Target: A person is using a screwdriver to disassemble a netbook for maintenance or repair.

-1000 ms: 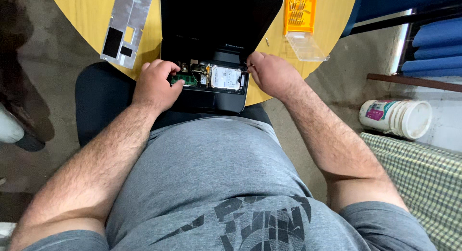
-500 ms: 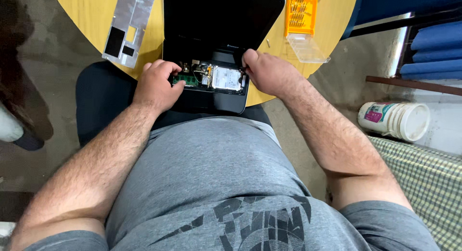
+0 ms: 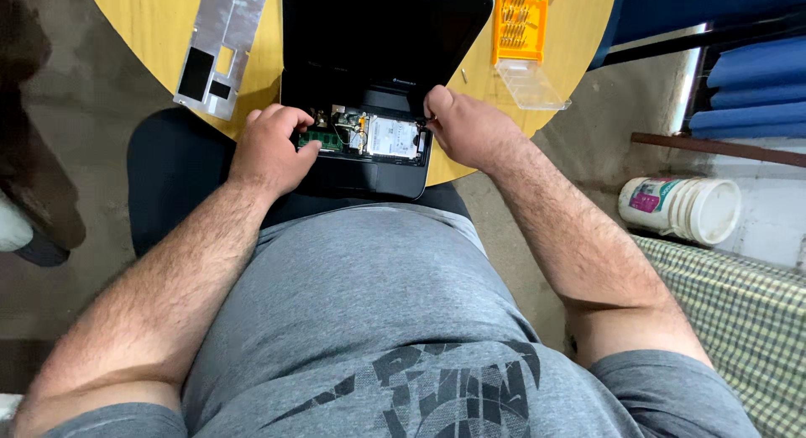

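A black laptop (image 3: 378, 43) lies bottom-up on a yellow round table (image 3: 151, 18). Its service bay is uncovered and shows a silver hard drive (image 3: 393, 138) and a green memory board (image 3: 319, 140). My left hand (image 3: 270, 146) rests curled on the bay's left end, thumb and fingertips touching the green board. My right hand (image 3: 468, 127) is closed around the laptop's right edge beside the hard drive, thumb at the bay's corner. Whether it also holds a small tool is hidden.
A grey cover panel (image 3: 220, 47) lies on the table to the left. An orange bit set (image 3: 520, 18) and its clear lid (image 3: 533, 85) sit at the right. On the floor at the right are a white bucket (image 3: 682, 208) and a checkered cloth (image 3: 743, 320).
My right hand has shifted slightly along the laptop's right edge. The left hand stays on the green board.
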